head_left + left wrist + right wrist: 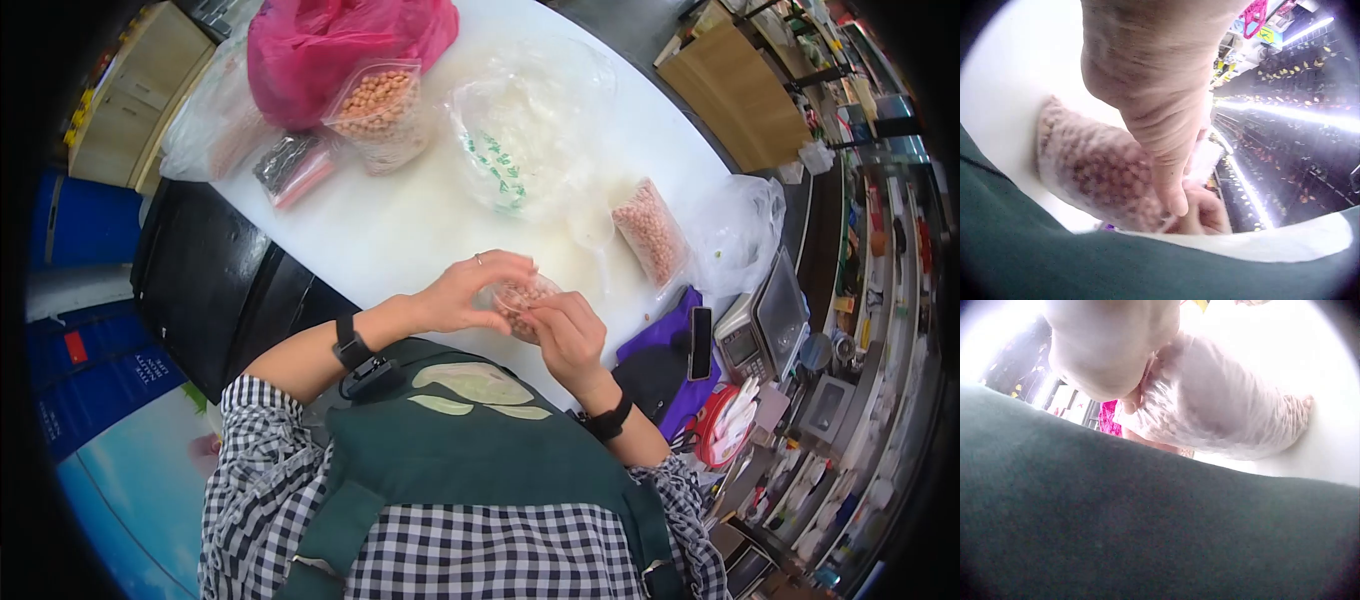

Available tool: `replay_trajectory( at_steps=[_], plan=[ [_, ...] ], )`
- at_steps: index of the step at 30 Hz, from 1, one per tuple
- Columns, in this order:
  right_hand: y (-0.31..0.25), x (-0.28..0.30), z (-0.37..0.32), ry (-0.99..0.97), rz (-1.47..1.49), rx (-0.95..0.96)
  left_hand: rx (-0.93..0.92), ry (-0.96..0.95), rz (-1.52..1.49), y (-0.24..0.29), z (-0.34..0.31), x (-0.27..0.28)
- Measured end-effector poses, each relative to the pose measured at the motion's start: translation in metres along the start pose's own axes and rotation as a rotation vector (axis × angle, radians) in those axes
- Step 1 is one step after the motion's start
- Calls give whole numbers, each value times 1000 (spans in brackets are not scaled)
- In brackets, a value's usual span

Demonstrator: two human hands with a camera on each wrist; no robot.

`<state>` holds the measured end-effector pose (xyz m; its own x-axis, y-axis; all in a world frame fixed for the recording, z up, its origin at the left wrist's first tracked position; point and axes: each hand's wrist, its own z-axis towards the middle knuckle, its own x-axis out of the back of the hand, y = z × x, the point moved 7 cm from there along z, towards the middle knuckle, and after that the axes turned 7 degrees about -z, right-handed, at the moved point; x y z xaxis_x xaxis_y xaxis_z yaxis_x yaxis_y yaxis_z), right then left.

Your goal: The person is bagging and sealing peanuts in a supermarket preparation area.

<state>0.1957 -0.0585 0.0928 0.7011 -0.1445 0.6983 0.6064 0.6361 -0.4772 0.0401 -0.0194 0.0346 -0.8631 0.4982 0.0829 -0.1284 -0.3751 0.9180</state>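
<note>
A clear plastic bag of pinkish peanuts (520, 298) stands on the white table close against the apron. My left hand (468, 292) holds it from the left, its thumb (1169, 181) at the bag's top edge in the left wrist view. From the other side my right hand (575, 335) pinches the top edge between thumb and fingers. The two hands meet at the bag's mouth in the left wrist view. In the right wrist view the bag (1235, 406) bulges below the right hand (1110, 347), whose fingertips are mostly hidden.
Another peanut bag (650, 232) lies to the right, near a clear scoop (592, 228). A large clear bag with green writing (530, 130) sits farther back. Back left are a zip bag of tan nuts (380, 105) and a pink bag (350, 50). A phone (700, 343) and scale (760, 330) stand right.
</note>
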Motion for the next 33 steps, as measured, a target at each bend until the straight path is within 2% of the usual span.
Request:
replay_trajectory(
  at_steps=[3, 6, 8, 12, 14, 17, 24, 26, 33],
  plan=[
    [4, 3, 0, -6, 11, -27, 35, -52, 42, 3, 5, -5],
    [13, 17, -5, -107, 30, -103, -1, -94, 176, 20, 10, -8],
    [16, 26, -11, -189, -36, -110, 61, -32, 189, 23, 9, -7],
    [10, 28, -26, -186, -89, -47, 54, 5, 326, 34, 13, -11],
    [-1, 30, -19, -202, -100, -43, -24, -16, 518, 46, 18, -15],
    [1, 30, -22, -242, -114, -17, -80, -67, 645, 54, 21, -15],
    [4, 39, -32, -180, -123, -41, -52, -44, 619, 51, 15, -9],
    [-3, 38, -31, -177, -101, 20, -36, 3, 586, 52, 15, -8],
    [6, 35, -39, -185, -151, 53, -41, 1, 562, 49, 12, -7]
  ],
)
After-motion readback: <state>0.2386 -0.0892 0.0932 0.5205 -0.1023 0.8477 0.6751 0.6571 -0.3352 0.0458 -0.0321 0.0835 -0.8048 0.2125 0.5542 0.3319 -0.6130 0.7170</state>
